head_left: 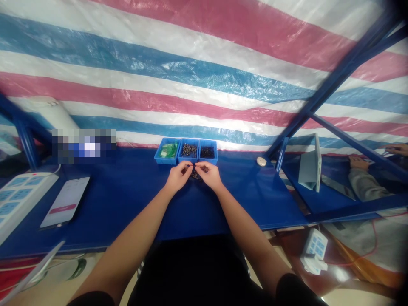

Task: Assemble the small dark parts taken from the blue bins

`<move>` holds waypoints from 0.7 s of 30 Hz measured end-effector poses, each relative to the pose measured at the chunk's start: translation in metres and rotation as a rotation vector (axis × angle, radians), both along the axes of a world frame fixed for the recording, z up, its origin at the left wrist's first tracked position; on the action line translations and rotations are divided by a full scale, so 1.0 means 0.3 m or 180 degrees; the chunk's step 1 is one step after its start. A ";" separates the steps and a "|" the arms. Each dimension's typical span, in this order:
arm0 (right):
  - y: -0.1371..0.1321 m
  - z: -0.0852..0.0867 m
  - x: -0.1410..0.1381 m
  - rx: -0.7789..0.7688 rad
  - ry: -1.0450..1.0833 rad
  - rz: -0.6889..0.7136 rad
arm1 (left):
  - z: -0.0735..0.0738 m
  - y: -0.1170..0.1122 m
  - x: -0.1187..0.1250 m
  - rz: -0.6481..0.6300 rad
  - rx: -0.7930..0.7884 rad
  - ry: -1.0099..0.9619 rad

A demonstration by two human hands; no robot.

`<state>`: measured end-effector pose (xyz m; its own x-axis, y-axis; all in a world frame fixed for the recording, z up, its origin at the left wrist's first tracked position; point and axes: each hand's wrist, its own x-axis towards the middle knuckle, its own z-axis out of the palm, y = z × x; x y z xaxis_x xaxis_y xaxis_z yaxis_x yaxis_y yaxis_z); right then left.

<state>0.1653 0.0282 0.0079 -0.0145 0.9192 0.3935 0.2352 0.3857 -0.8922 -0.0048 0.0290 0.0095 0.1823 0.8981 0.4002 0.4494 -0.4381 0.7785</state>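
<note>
My left hand (178, 175) and my right hand (208, 174) meet over the blue tabletop (127, 199), fingers pinched together on a small dark part (193, 170) between them. A little heap of similar dark parts (198, 176) lies under the fingertips. Just beyond stand three small blue bins: the left bin (166, 151) holds green bagged items, the middle bin (189, 150) holds dark and brassy small parts, the right bin (208, 151) holds dark small parts.
A phone (65, 202) and a white power strip (15, 199) lie at the left. A small round white object (261, 161) sits right of the bins. Another person's hands and sleeve (363, 178) work at the neighbouring bench, beside an upright tablet (310, 165). A striped tarp hangs behind.
</note>
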 end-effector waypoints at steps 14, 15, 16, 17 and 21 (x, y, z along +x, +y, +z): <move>-0.002 0.007 -0.002 -0.0087 0.0000 -0.0033 | 0.017 -0.010 0.001 0.0009 -0.0037 0.0043; -0.001 0.005 -0.001 -0.0082 0.0011 -0.0017 | 0.016 -0.009 0.001 0.0014 -0.0030 0.0060; -0.001 0.004 -0.001 -0.0071 0.0024 0.0000 | 0.016 -0.009 0.001 0.0020 -0.0023 0.0087; -0.001 0.003 -0.001 -0.0058 0.0041 0.0019 | 0.017 -0.008 0.000 0.0027 -0.0016 0.0120; -0.002 0.001 -0.003 -0.0017 0.0092 0.0047 | 0.025 -0.009 0.000 0.0081 0.0007 0.0203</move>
